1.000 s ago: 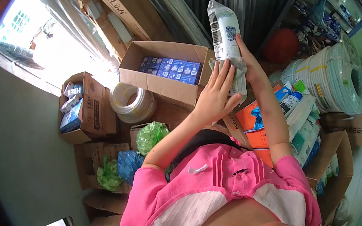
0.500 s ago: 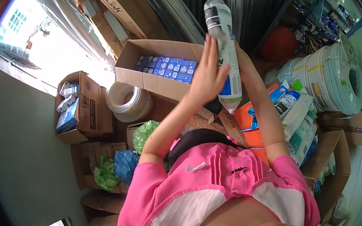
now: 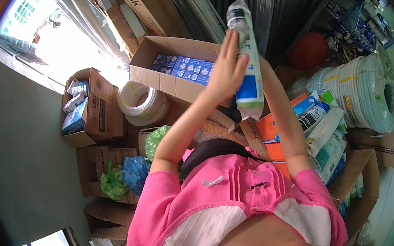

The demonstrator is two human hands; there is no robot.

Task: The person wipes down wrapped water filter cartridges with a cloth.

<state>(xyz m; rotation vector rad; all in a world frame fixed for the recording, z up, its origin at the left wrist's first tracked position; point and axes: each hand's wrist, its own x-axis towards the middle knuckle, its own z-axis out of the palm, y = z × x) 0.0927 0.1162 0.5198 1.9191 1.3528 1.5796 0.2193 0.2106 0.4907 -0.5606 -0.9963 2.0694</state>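
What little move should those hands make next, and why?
Perhaps slide the left hand toward the blue-banded near end of the packet: its fingers lie along the far half, leaving that end showing, while the right hand, mostly hidden behind the packet, seems to support it.

Wht coil (image 3: 147,115) beside LED ctn (image 3: 103,110), blue bag (image 3: 136,175) btwn grn bags (image 3: 156,142).

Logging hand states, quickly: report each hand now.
Left hand: open, fingers extended along the wrapped package.
Right hand: mostly hidden behind it; grip cannot be told.
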